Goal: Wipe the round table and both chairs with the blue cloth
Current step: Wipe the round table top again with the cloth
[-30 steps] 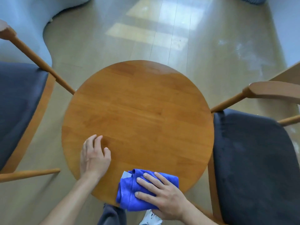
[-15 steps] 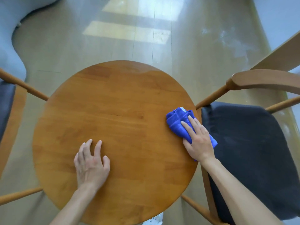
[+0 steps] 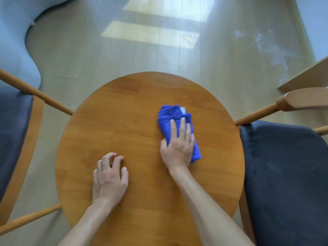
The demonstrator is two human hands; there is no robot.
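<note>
The round wooden table [image 3: 124,107] fills the middle of the view. A folded blue cloth [image 3: 167,115] lies on its right half, and my right hand [image 3: 178,144] presses flat on it with straight fingers. My left hand [image 3: 110,178] rests on the table's near left part, its fingers curled with the tips on the wood, holding nothing. One wooden chair with a dark seat [image 3: 287,174] stands to the right of the table, and a second chair [image 3: 12,132] stands to the left, only partly in view.
Pale wooden floor [image 3: 177,50] stretches beyond the table, with a sunlit patch. A light grey rounded piece of furniture [image 3: 16,41] stands at the far left. A light wooden board [image 3: 305,77] shows at the right edge.
My right hand has slid the blue cloth from the table's near edge to its right edge and then inward over the right half. My left hand's fingers have curled.
</note>
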